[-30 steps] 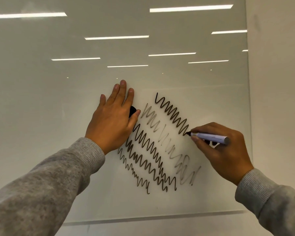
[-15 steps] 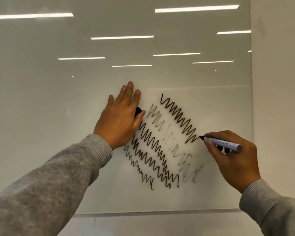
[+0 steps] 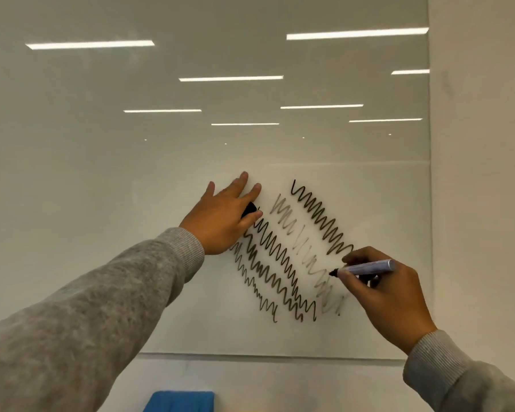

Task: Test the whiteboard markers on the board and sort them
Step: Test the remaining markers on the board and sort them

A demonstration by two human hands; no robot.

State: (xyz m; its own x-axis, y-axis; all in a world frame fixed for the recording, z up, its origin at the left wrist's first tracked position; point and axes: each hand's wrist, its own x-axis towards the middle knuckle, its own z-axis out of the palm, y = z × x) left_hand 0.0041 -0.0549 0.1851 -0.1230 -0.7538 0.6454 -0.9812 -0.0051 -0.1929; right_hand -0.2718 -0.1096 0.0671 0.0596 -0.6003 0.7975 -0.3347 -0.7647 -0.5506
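A glossy whiteboard [image 3: 131, 203] on the wall carries several diagonal black squiggles [image 3: 318, 215], one of them pale grey [image 3: 298, 236]. My right hand [image 3: 390, 295] pinches a white-barrelled black marker [image 3: 369, 267], uncapped, with its tip pointing left near the faint squiggle. My left hand [image 3: 220, 218] lies against the board with fingers stretched out, and a black marker cap [image 3: 249, 209] is held between thumb and forefinger.
The board's lower edge [image 3: 250, 355] runs above plain wall. A blue object [image 3: 182, 401] shows at the bottom of the frame. Bare wall [image 3: 482, 173] lies to the right of the board's edge. Ceiling lights reflect in the upper board.
My right hand finished the top right squiggle, then drew the marker down and left away from its end. The camera tilted down, so the blue object came into view.
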